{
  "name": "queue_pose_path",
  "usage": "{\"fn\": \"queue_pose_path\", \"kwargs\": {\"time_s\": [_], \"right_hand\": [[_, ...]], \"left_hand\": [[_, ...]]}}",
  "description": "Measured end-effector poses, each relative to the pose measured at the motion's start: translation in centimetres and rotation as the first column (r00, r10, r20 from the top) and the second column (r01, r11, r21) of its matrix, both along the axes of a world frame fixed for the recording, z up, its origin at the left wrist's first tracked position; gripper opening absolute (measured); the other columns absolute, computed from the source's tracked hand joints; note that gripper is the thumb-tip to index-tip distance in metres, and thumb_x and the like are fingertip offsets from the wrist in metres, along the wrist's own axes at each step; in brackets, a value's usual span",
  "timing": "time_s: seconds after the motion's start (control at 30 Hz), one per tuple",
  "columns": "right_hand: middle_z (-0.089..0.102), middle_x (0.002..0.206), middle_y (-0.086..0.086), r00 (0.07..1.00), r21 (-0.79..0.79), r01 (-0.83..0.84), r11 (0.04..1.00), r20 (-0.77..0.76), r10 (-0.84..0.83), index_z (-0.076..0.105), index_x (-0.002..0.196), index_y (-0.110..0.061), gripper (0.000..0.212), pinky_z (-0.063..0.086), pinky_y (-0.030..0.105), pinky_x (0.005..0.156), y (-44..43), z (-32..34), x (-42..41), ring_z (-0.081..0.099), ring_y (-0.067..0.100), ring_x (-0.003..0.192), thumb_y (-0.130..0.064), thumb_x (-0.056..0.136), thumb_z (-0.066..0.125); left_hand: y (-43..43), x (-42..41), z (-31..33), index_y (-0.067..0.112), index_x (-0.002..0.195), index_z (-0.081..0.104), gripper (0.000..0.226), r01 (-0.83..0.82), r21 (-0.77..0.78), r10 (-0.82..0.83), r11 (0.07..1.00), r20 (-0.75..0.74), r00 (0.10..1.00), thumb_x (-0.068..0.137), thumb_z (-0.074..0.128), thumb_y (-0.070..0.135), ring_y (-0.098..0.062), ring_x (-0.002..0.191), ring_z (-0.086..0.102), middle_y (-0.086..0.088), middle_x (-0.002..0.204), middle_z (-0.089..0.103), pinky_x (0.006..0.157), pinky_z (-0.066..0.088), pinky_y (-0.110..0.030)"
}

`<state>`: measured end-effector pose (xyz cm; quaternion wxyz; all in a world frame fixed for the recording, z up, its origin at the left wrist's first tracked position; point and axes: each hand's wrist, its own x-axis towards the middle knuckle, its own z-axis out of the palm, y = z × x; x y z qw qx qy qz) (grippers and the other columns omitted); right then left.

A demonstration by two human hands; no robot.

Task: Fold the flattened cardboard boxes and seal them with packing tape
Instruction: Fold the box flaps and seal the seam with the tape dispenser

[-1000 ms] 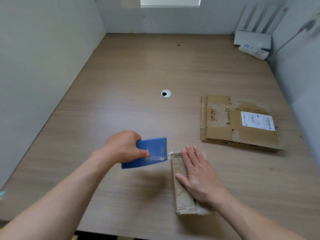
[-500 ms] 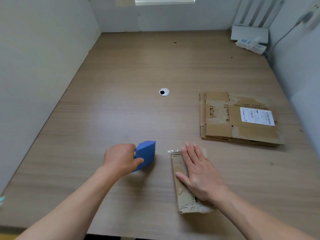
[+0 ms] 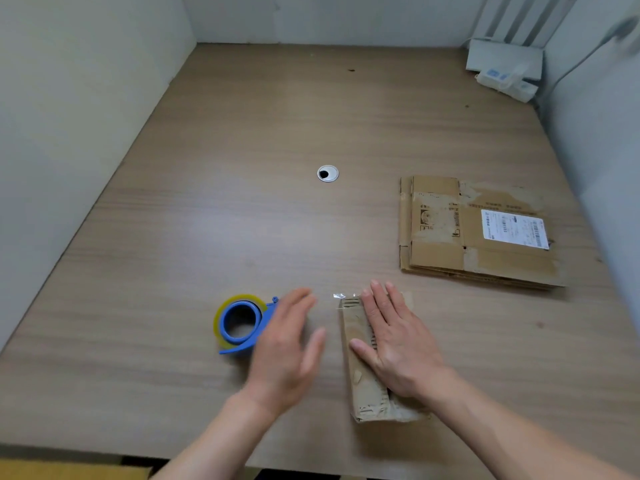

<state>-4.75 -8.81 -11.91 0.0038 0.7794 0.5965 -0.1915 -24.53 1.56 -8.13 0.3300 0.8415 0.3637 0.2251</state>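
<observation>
Small box (image 3: 367,396), near the desk's (image 3: 207,237) front edge, is pressed under the flat right hand (image 3: 398,348), likely to seat the tape (image 3: 343,296). Tape dispenser (image 3: 240,323) is parked just left of it; left hand (image 3: 287,348) is held open, empty.

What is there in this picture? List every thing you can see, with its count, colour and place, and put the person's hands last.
table: one, pale wood grain, fills the view
cable grommet: one, silver with a dark hole, mid-table
tape dispenser: one, blue with a yellowish roll, near left, lying on its side
small box: one, brown, near centre, with clear tape jutting from its far end
flattened boxes: one stack, number unclear, brown, right side
shipping label: one, white, on top of the stack
white device: one, far right corner
wrapped packet: one, white and blue, in front of the device
left hand: one, fingers straight, beside the dispenser
right hand: one, flat on the small box
</observation>
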Motion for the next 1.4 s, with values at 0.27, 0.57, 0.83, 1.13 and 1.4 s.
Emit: {"fn": "queue_pose_path", "kwargs": {"time_s": [0.27,0.57,0.83,1.13,1.4], "right_hand": [[-0.016,0.164,-0.001,0.999,0.048,0.022,0.999,-0.044,-0.020,0.000,0.159,-0.018,0.080,0.014,0.042,0.124,0.3,-0.5,-0.2,-0.021,0.019,0.151,-0.062,0.093,0.005],[-0.008,0.165,-0.002,0.732,0.176,0.500,0.848,-0.608,-0.306,-0.003,0.156,-0.015,0.075,-0.005,0.015,0.119,-0.7,-1.2,1.2,-0.010,0.002,0.150,-0.029,0.100,0.045],[0.039,0.152,0.002,0.822,-0.268,0.296,0.917,-0.416,-0.388,0.027,0.152,-0.029,0.102,0.033,0.045,0.115,-0.5,-0.2,5.1,0.032,0.020,0.144,-0.090,0.072,0.032],[0.057,0.138,-0.002,0.815,0.216,0.378,0.900,-0.538,-0.213,0.058,0.134,-0.022,0.037,0.027,0.007,0.102,-0.1,-1.1,4.5,0.050,0.018,0.131,-0.036,0.101,0.053],[0.068,0.080,-0.006,0.613,0.183,0.622,0.762,-0.719,-0.327,0.069,0.087,-0.019,0.020,0.050,0.034,0.077,1.1,-2.2,3.9,0.063,0.012,0.080,-0.029,0.097,0.055]], "left_hand": [[-3.0,8.8,-3.5,0.013,0.157,0.002,0.065,-0.118,-0.635,0.141,0.763,-0.015,0.990,0.105,0.037,0.033,-0.002,0.148,0.001,0.001,0.165,0.002,0.120,0.003,-0.021],[-2.7,8.5,-4.6,0.011,0.153,0.028,0.051,-0.180,-0.632,0.208,0.754,-0.031,0.978,0.105,0.041,0.024,-0.011,0.144,0.031,-0.002,0.156,0.036,0.120,0.022,-0.034],[-2.4,8.5,-4.8,0.018,0.155,0.022,0.058,-0.185,-0.669,0.171,0.720,-0.088,0.981,0.103,0.043,0.034,-0.002,0.140,0.032,0.000,0.156,0.036,0.118,0.022,-0.023],[-0.7,9.2,-4.1,0.019,0.130,0.060,0.034,-0.013,-0.290,-0.021,0.957,-0.115,0.993,0.098,0.057,0.030,-0.012,0.129,0.044,-0.001,0.143,0.044,0.105,0.035,-0.021],[-0.1,10.8,-5.1,0.023,0.071,0.057,0.031,-0.209,-0.351,0.166,0.913,-0.148,0.975,0.099,0.052,0.034,-0.011,0.085,0.054,0.003,0.087,0.061,0.074,0.044,-0.030]]}}
